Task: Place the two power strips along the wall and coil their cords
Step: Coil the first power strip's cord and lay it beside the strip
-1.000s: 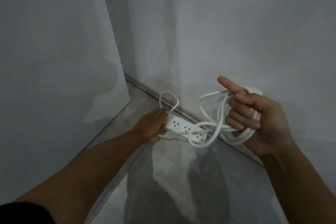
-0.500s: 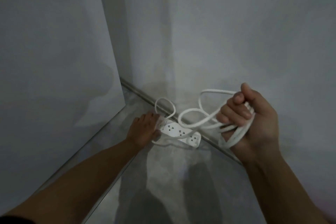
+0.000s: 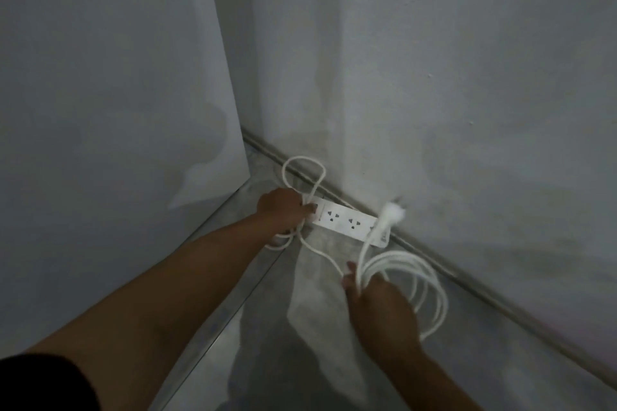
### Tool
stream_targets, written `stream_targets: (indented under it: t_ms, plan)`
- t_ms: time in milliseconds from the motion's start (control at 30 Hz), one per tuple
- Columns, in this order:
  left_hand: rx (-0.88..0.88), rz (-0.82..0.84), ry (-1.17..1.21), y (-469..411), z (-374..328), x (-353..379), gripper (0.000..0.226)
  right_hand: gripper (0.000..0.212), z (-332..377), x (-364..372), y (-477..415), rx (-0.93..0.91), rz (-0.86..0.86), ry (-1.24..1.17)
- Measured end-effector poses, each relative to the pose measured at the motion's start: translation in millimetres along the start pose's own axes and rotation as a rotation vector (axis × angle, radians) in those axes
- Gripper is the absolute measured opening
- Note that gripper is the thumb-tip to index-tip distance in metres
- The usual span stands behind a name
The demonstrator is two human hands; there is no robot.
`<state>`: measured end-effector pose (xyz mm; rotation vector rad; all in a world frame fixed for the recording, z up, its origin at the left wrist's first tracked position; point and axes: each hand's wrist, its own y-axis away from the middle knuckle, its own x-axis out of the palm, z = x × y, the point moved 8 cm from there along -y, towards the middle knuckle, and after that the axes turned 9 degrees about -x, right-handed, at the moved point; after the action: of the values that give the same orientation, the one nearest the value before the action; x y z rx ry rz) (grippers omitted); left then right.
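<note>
A white power strip lies on the grey floor, parallel to the wall's base. My left hand grips its left end. A loop of its white cord arcs beyond that hand. My right hand is lowered to the floor in front of the strip, shut on a round coil of white cord. The cord's plug sticks up over the strip's right end. Only one power strip is in view.
A grey wall runs behind the strip, with a dark skirting line at its base. A tall pale panel stands on the left. Shadows fall on the floor near me.
My right hand has come down from chest height to the floor, and the loose loops it held are now a tidy round coil. The left hand stays on the strip's end.
</note>
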<state>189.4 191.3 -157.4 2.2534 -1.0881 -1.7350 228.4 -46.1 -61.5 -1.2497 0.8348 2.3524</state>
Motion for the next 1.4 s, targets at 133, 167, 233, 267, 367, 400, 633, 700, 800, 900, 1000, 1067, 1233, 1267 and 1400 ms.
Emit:
stream_targets:
  t_ms: [133, 167, 233, 267, 367, 400, 633, 700, 800, 900, 1000, 1067, 1233, 1267, 1400]
  plan:
    - [-0.091, 0.013, 0.054, -1.3, 6.0, -2.2, 0.054, 0.047, 2.5, 62.7, 1.8, 0.116, 0.081, 0.103]
    - [-0.114, 0.016, 0.063, -1.2, 7.7, -2.4, 0.055, 0.045, 3.6, 70.4, -2.1, 0.168, 0.055, -0.026]
    - [-0.147, 0.027, 0.102, 0.3, 10.3, -2.2, 0.056, 0.037, 1.8, 83.1, -14.6, 0.291, -0.016, -0.404]
    - [-0.159, 0.034, 0.128, 1.8, 12.1, -1.6, 0.057, 0.033, 3.0, 89.8, -21.0, 0.333, -0.029, -0.576]
    - [-0.161, 0.050, 0.205, 4.1, 16.1, 1.2, 0.056, 0.025, 5.5, 109.1, -30.3, 0.483, -0.022, -0.955]
    - [-0.163, 0.053, 0.250, 4.7, 18.5, 2.0, 0.055, 0.020, 5.1, 114.3, -31.9, 0.533, -0.027, -1.066]
    - [-0.100, 0.156, 0.631, 24.6, 27.9, 10.0, 0.045, 0.034, 4.9, 116.3, -63.3, 0.580, -0.002, -1.533]
    - [-0.052, 0.188, 0.685, 33.1, 26.3, 12.1, 0.034, 0.035, 4.8, 112.3, -73.7, 0.601, -0.058, -1.696]
    - [0.166, 0.221, 0.583, 54.8, 18.4, 14.9, 0.019, 0.025, 0.8, 100.0, -85.0, 0.629, -0.149, -1.988]
    - [0.568, 0.170, 0.450, 79.3, 3.1, 11.5, 0.024, 0.010, -3.8, 92.9, -83.6, 0.668, -0.138, -2.111]
    - [0.663, 0.158, 0.298, 77.5, -1.4, 14.7, 0.045, 0.017, -7.7, 86.2, -81.7, 0.681, -0.121, -2.166]
    - [0.728, -0.013, 0.008, 72.1, -1.8, 15.6, 0.070, 0.022, -8.2, 80.1, -80.1, 0.674, -0.104, -2.206]
    - [0.813, -0.426, -0.456, 66.6, -3.6, 22.9, 0.063, 0.030, 1.2, 55.8, -76.5, 0.524, -0.067, -2.249]
    - [0.779, -0.456, -0.446, 62.4, -5.1, 19.5, 0.051, 0.036, 6.6, 46.2, -76.5, 0.468, -0.052, -2.241]
    - [0.726, -0.444, -0.472, 48.6, -11.9, 12.0, 0.036, 0.049, 32.9, -2.8, -79.6, 0.245, -0.001, -2.118]
